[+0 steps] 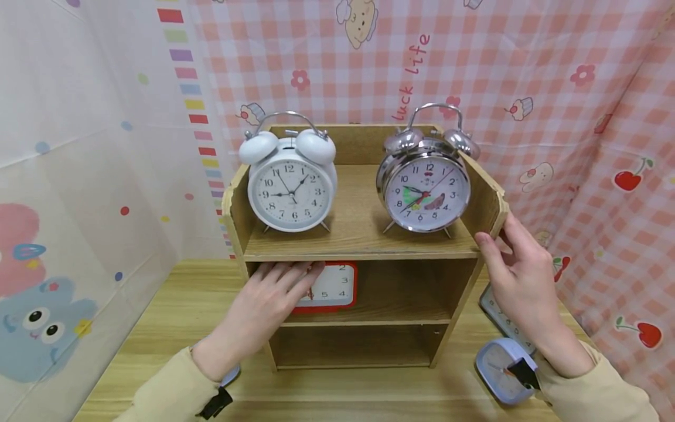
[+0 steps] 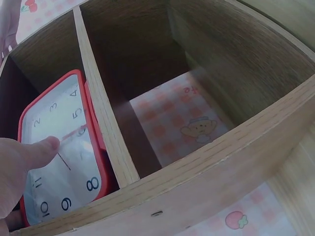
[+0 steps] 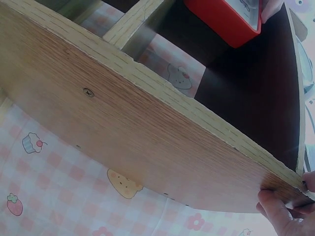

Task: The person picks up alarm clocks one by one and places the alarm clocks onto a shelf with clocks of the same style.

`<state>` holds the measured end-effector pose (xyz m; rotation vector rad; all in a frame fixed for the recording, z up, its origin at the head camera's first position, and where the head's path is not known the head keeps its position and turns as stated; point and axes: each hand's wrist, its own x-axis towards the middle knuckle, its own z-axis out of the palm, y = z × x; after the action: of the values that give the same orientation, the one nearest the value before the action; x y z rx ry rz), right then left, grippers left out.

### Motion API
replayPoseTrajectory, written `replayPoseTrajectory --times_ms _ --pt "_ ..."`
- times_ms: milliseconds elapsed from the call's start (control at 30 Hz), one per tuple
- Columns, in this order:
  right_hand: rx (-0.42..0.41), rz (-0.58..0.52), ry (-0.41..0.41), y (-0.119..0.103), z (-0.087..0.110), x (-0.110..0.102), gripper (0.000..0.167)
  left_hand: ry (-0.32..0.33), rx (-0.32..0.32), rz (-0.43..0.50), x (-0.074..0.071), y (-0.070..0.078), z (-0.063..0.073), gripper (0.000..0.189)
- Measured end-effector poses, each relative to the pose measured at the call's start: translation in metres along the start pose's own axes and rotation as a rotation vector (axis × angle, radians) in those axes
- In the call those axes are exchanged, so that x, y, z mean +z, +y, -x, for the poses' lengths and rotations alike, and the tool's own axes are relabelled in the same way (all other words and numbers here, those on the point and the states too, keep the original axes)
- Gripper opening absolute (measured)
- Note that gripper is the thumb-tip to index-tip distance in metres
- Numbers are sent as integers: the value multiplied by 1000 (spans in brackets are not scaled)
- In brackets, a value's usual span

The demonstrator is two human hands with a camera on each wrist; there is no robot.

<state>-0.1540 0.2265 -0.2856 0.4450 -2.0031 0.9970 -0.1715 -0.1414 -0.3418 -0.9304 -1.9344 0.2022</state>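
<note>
A red-rimmed clock stands on the middle level of a wooden shelf. My left hand reaches into that level and holds the clock at its left part. In the left wrist view the thumb lies across the white dial, while the other fingers are mostly hidden. My right hand grips the front edge of the shelf's right side panel, thumb on the inner side and fingers outside. On the top level are a white twin-bell alarm clock and a silver twin-bell alarm clock.
On the table, right of the shelf, lie a light blue clock and a grey clock, partly behind my right arm. Part of a blue thing shows beside my left wrist. Patterned cloth hangs behind.
</note>
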Motion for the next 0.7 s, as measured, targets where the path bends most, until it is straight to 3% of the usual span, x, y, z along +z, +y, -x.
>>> replayPoseTrajectory --times_ms 400,700 --pt "-11 -4 6 0 0 0 39 -29 6 -11 -3 -2 0 45" --pt "-3 13 -7 -1 1 -1 41 -17 9 -17 -2 -2 1 44"
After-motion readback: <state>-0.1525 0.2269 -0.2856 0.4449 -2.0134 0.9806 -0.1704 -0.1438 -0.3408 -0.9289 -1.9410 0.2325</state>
